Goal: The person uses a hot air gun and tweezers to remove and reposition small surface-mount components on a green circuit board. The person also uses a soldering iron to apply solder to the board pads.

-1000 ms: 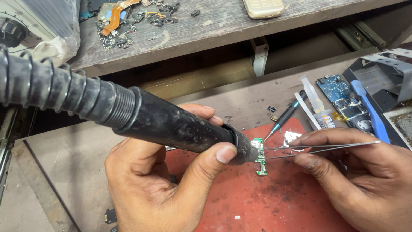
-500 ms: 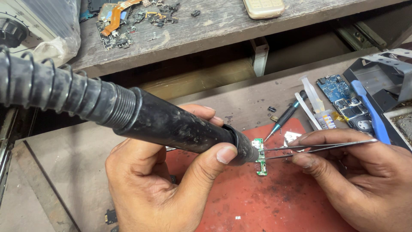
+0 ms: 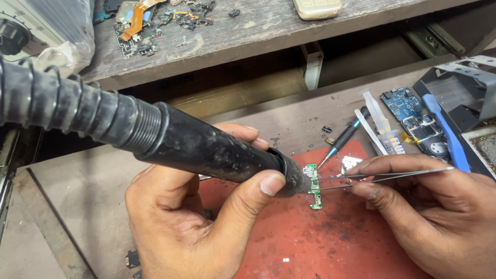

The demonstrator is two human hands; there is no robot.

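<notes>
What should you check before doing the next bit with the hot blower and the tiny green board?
1. Left hand grips the blower firmly: ok.
2. Nozzle aims at the green board: ok, it sits right beside the board.
3. Right hand holds the tweezers steady: ok, tips reach the board.
4. Board lies on the red mat, not bare wood: ok.
5. Fingers clear of the nozzle: not ok, the left thumb lies near its end.
6. Air is hot enough: cannot tell.
</notes>
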